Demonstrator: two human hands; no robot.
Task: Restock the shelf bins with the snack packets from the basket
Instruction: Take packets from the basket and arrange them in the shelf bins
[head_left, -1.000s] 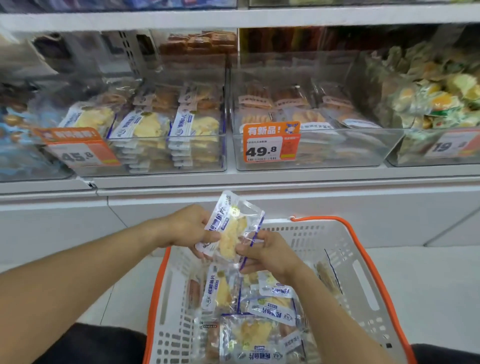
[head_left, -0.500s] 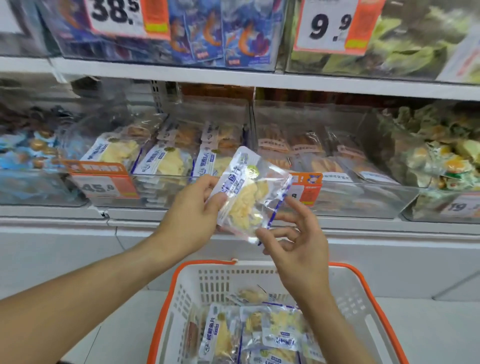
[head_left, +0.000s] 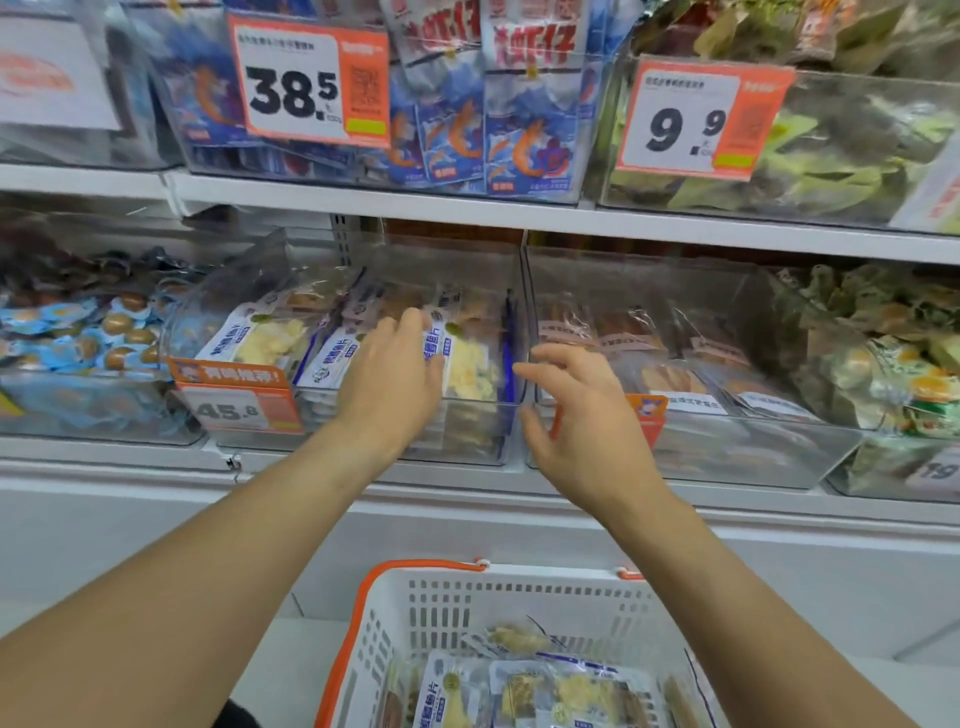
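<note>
Several snack packets (head_left: 524, 691) are lying in the white basket (head_left: 519, 597) with the orange rim, nearest the camera. One right hand (head_left: 587, 431) is hovering at the front edge of the shelf (head_left: 467, 480), fingers spread and loosely bent, holding nothing. One left hand (head_left: 389, 379) is reaching over the front wall of the clear bin (head_left: 467, 436), fingers extended, resting on the yellow packet (head_left: 467, 358) at the bin's right side. One price tag (head_left: 236, 400) is hanging at the bin's front left corner.
</note>
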